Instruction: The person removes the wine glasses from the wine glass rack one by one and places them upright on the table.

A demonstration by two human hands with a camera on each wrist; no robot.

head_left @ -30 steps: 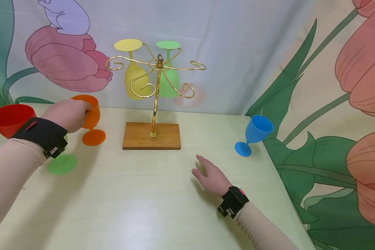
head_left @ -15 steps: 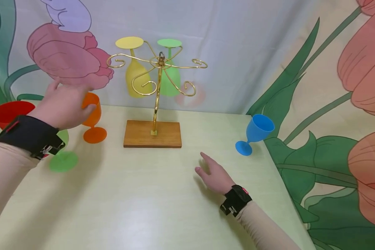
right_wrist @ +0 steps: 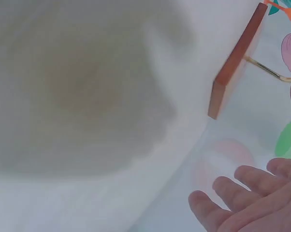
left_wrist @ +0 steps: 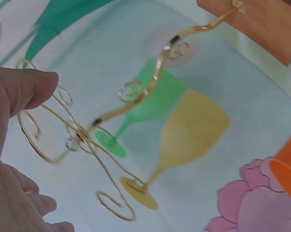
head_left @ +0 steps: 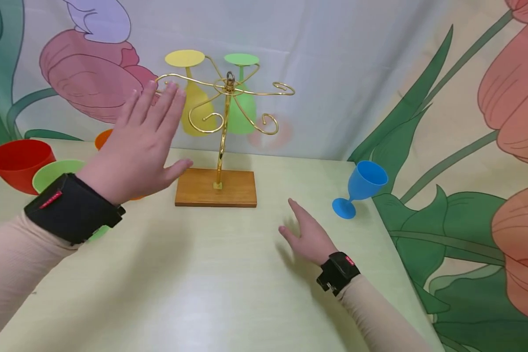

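My left hand [head_left: 141,146] is raised with straight, slightly spread fingers and holds nothing. It hovers left of a gold wire glass rack [head_left: 222,137] on a wooden base, hiding most of the orange goblet [head_left: 102,139]. From the rack's back arms hang a yellow goblet [head_left: 198,107] and a green goblet [head_left: 242,110], both upside down; the left wrist view also shows the yellow goblet [left_wrist: 194,130]. My right hand [head_left: 310,237] hangs low over the table, fingers extended, between the rack and a blue goblet [head_left: 366,181]. Nothing is in it.
A red goblet [head_left: 19,164] and a light green goblet [head_left: 55,172] stand at the table's left, partly behind my left wrist. A printed cloth [head_left: 325,73] hangs along the back edge and the right side. Several rack arms bear no goblet.
My left hand has let go of the orange goblet, lifted, and moved right with its fingers straightened. The right hand has shifted only slightly right.
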